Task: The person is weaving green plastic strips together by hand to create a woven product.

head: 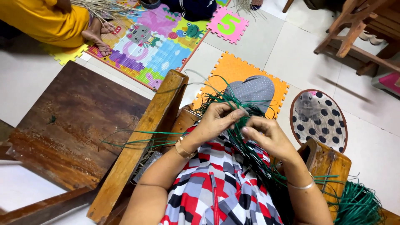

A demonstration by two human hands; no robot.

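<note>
The thin green plastic weaving strands point(246, 146) lie over the lap, fanning outward. The left hand point(216, 121) and right hand point(266, 137) each pinch strands at the crossing. Judged light, springy and slick (grip near the crossing, not the loose ends).

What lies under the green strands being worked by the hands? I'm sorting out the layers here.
Under the thin green plastic strands show a red, white and grey checked garment and a grey dotted knee. What the strands attach to is covered.
</note>
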